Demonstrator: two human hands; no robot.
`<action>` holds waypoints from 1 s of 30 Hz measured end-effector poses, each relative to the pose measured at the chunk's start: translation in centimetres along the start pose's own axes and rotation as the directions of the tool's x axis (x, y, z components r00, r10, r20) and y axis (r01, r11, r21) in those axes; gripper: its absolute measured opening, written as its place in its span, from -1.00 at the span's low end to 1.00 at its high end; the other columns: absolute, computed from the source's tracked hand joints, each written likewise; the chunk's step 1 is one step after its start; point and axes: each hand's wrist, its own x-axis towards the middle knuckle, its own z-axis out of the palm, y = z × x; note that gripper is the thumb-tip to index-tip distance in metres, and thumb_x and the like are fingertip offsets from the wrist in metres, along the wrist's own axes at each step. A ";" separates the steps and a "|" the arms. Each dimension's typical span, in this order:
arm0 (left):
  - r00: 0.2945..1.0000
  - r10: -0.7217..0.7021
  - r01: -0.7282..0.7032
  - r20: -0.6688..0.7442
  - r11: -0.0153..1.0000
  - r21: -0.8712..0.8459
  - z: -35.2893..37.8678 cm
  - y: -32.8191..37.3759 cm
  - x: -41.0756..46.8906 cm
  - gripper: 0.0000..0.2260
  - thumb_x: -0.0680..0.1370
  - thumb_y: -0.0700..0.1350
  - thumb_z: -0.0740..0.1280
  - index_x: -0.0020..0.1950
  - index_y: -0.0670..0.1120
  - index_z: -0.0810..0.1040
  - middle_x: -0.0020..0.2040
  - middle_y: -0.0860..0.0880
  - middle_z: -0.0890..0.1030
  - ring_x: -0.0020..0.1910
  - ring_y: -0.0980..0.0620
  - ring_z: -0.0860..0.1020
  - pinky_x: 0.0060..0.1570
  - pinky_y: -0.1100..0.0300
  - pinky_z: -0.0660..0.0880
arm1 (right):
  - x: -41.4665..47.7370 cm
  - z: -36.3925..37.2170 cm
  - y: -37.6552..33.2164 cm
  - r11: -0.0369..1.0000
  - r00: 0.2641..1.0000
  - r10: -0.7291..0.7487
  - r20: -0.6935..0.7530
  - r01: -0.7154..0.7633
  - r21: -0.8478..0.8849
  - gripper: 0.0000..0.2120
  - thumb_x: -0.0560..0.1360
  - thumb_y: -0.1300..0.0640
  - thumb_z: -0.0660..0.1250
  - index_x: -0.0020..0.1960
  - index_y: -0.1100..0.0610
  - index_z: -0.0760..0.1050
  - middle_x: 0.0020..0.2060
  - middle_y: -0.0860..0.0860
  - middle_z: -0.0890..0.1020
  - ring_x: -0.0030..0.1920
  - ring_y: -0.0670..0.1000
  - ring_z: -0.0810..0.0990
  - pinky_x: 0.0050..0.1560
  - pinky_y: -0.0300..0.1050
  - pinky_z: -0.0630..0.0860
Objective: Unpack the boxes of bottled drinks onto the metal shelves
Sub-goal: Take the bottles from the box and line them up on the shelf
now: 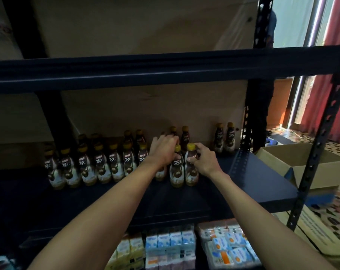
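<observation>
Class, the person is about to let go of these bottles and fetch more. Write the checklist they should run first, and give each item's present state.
1. Right hand grips the yellow-capped bottle: ok.
2. That bottle and its neighbour stand upright on the shelf: ok.
3. Left hand free to withdraw: cannot tell, its fingers hide what they touch.
4. Bare shelf to the right for more bottles: ok.
5. Bottles remaining in the cardboard box: cannot tell, its floor is hidden.
</observation>
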 end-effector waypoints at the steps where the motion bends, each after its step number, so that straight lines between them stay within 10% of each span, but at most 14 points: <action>1: 1.000 -0.002 0.002 -0.007 1.000 0.007 0.2 -0.2 0.4 -0.59 0.45 0.07 0.50 0.23 0.01 0.50 0.22 0.00 0.57 0.24 -0.06 0.49 0.20 -0.05 0.39 | 0.4 0.2 0.1 1.000 1.000 0.004 -0.003 -0.004 -0.004 -0.58 0.48 0.09 0.50 0.29 -0.10 0.49 0.11 -0.03 0.66 0.24 0.08 0.60 0.24 0.05 0.53; 22: 0.998 -0.057 0.059 -0.022 0.996 0.071 1.7 -0.4 2.5 -0.64 0.53 0.05 0.42 0.27 0.00 0.46 0.18 -0.05 0.60 0.19 -0.10 0.55 0.11 -0.01 0.40 | 3.9 1.9 1.1 0.995 0.997 0.077 0.025 -0.078 0.058 -0.76 0.48 0.04 0.50 0.04 -0.10 0.47 0.04 -0.05 0.66 0.17 0.06 0.62 0.21 0.03 0.53; 26: 0.985 -0.105 0.117 -0.135 0.989 0.085 2.1 0.1 0.6 -0.51 0.57 0.12 0.33 0.45 -0.02 0.37 0.32 -0.07 0.52 0.33 -0.11 0.43 0.33 -0.10 0.26 | 1.0 1.6 1.6 0.986 0.995 0.098 0.015 -0.099 0.135 -0.32 0.54 0.01 0.45 0.56 -0.01 0.23 0.32 0.02 0.55 0.40 0.08 0.46 0.34 -0.07 0.40; 30: 0.938 -0.057 0.056 -0.342 0.998 -0.011 3.9 0.5 -3.3 -0.51 0.56 0.05 0.33 0.46 -0.07 0.38 0.36 -0.09 0.47 0.37 -0.09 0.37 0.33 -0.08 0.29 | -3.0 1.7 3.5 0.989 0.992 0.104 -0.069 -0.096 0.115 -0.25 0.61 0.00 0.35 0.65 -0.01 0.00 0.58 0.08 0.25 0.59 0.12 0.16 0.53 0.05 0.22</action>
